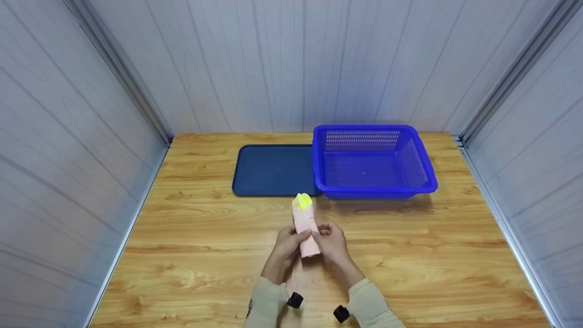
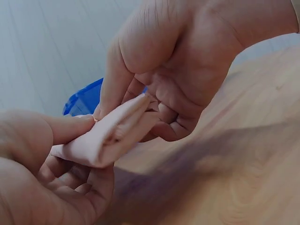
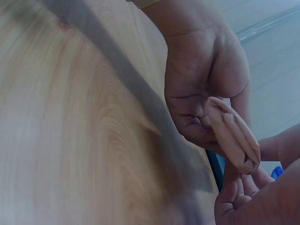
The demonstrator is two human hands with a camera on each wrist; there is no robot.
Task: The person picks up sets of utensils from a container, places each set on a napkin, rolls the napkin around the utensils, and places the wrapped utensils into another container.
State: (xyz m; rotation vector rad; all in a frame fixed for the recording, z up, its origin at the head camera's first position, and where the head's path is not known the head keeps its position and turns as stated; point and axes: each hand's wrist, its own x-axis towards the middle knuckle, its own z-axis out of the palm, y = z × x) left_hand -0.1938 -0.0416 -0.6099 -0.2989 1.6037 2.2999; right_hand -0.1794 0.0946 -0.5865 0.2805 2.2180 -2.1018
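A narrow folded pink cloth (image 1: pixel 306 225), bright yellow at its far end, is held up between both hands over the table. My left hand (image 1: pixel 287 244) pinches its left side, thumb on top and fingers curled beneath. On the right side my right hand (image 1: pixel 334 244) grips it the same way, the two thumbs nearly meeting. Both wrist views look at the near end, where the folded layers of the cloth (image 2: pixel 115 133) show as a flattened roll. In the right wrist view, this end of the cloth (image 3: pixel 232 133) lies between the two hands.
Behind the hands lies a dark blue tray (image 1: pixel 273 171) on the wooden table (image 1: pixel 191 255). A blue plastic basket (image 1: pixel 375 190) with mesh sides stands right of it, its left rim overlapping the tray's right edge. Pale panel walls (image 1: pixel 291 64) enclose the table at the back and both sides.
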